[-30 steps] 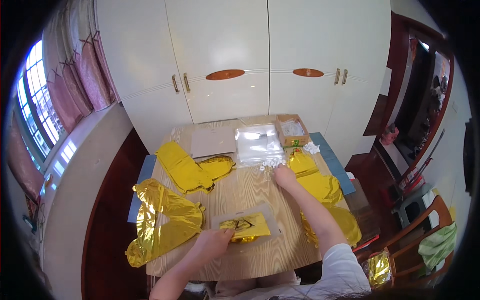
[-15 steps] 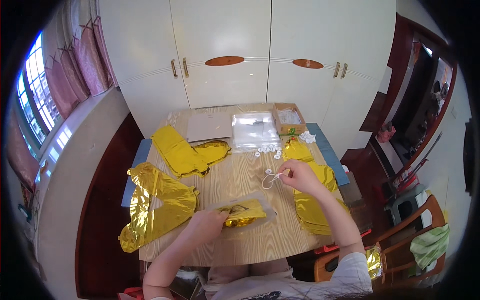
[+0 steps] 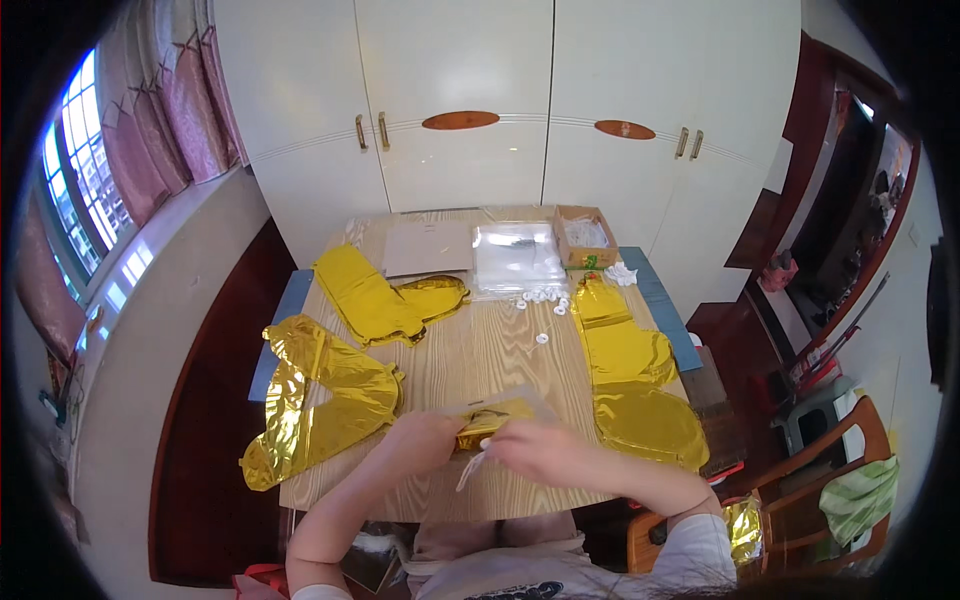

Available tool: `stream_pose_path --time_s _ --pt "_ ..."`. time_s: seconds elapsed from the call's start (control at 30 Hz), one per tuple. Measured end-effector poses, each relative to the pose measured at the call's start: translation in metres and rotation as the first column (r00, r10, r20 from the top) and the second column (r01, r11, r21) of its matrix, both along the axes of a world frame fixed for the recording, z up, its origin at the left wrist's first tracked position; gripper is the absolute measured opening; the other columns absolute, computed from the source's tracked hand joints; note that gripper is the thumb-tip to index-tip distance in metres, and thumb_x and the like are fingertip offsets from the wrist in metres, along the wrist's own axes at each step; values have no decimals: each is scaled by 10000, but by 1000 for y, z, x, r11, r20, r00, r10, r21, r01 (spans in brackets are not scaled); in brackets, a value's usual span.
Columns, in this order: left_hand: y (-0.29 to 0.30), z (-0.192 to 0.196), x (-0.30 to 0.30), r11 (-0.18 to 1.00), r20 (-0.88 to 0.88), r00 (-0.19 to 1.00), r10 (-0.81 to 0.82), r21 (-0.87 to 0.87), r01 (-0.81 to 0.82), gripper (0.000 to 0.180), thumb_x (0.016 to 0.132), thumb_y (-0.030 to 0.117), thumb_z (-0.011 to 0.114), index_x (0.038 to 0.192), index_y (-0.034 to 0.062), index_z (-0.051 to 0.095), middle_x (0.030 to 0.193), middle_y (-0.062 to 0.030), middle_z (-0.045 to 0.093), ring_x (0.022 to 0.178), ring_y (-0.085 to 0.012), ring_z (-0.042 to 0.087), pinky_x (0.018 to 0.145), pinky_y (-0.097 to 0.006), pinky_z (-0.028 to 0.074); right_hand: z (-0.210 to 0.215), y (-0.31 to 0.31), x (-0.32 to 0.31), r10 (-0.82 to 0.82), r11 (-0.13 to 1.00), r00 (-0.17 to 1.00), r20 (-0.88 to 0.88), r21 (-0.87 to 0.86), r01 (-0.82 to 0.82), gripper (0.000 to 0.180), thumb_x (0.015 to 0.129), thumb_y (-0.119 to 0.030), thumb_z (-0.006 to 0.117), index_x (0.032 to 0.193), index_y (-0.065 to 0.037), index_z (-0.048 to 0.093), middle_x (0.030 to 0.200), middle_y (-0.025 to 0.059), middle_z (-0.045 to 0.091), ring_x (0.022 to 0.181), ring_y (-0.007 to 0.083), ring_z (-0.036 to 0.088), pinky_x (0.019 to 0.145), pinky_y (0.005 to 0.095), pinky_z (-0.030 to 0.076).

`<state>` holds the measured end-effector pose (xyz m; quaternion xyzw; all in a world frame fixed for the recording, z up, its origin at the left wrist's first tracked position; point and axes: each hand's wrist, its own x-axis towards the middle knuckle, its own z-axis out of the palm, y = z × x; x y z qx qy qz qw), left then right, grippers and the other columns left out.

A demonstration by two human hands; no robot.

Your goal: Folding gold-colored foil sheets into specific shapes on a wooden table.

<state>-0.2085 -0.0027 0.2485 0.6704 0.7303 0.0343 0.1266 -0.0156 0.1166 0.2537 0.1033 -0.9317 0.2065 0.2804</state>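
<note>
Near the table's front edge, my left hand (image 3: 422, 441) grips the left side of a clear plastic bag (image 3: 540, 406) with a folded gold foil balloon (image 3: 498, 411) in it. My right hand (image 3: 535, 450) is at the near side of the bag's mouth, its fingers closed on a looped white string (image 3: 470, 472). The string hangs toward me, below the fingertips. Both hands partly cover the bag and the foil, so how far the string reaches in is hidden.
Flat gold foil balloons lie at far left (image 3: 385, 300), near left (image 3: 325, 400) and right (image 3: 640, 375). Behind are a grey board (image 3: 428, 247), a stack of clear bags (image 3: 518, 255) and a cardboard box (image 3: 585, 238). Several small white rolls (image 3: 541, 297) sit before the bags.
My right hand has come down and left with the white string, from above the table's middle to the bag. My left hand keeps its grip on the bag.
</note>
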Motion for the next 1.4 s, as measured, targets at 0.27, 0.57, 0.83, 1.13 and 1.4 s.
stream_pose_path --time_s 0.27,0.57,0.83,1.13,1.4 --pt "-3 -7 1 999 28 1000 10 36 -11 158 849 152 545 944 76 644 854 -170 681 842 -366 663 723 -483 518 -53 -24 -8 -365 893 904 223 360 271 286 796 -128 591 1023 46 611 893 131 599 775 232 666 654 310 550" --pt "-6 -29 4 997 14 1000 9 70 -10 160 824 139 558 956 94 637 799 -170 673 762 -368 663 665 -493 522 -47 -47 3 -149 986 967 209 101 130 471 904 -314 572 1187 62 560 1135 219 619 1052 341 614 914 423 490" --pt "-12 -33 15 997 -30 999 -29 74 31 167 794 150 627 943 74 624 806 -151 682 755 -348 676 648 -465 528 -79 -27 -15 -132 981 761 636 -25 191 631 933 -504 491 1224 54 537 1205 255 588 1112 386 579 969 439 451" --pt "-17 -55 27 988 -110 994 -10 151 27 186 810 129 606 978 52 598 847 -131 683 768 -312 689 627 -418 545 -91 -15 -33 -125 972 798 589 -86 217 622 936 -507 488 1231 38 539 1227 278 567 1150 398 544 988 425 433" --pt "-28 -73 30 950 -204 979 22 309 43 207 796 114 593 980 20 587 946 -105 651 846 -244 681 630 -340 559 -94 -49 26 -222 968 866 448 206 142 713 914 -485 539 1320 94 448 1338 288 480 1261 436 459 1093 501 327"
